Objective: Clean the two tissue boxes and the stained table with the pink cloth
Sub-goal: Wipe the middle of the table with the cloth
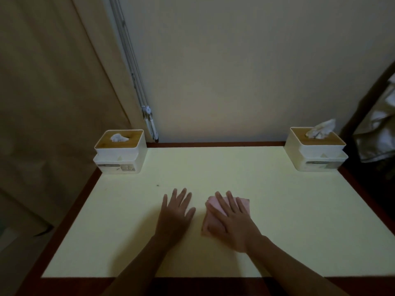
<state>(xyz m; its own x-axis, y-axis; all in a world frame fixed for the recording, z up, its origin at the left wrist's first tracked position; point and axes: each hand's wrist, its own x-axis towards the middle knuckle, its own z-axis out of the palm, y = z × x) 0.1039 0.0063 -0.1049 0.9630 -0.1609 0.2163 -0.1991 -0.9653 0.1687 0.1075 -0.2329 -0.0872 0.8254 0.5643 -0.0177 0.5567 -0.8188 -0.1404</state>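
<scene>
A folded pink cloth [242,203] lies near the middle of the pale yellow table [235,167]. My right hand [232,218] lies flat on top of it with straight, spread fingers. My left hand [176,212] rests flat on the bare tabletop just left of the cloth, apart from it. Two white tissue boxes with wooden lids stand at the far corners: the left tissue box [120,151] and the right tissue box [317,151], each with a tissue poking out. A small dark speck [157,185] marks the table in front of the left box.
The table has a dark red-brown border [72,208] and stands against a pale wall [235,71]. A curtain [53,92] hangs at the left. White poles [149,122] lean in the corner behind the left box. Dark furniture with crumpled material [376,133] sits at the right.
</scene>
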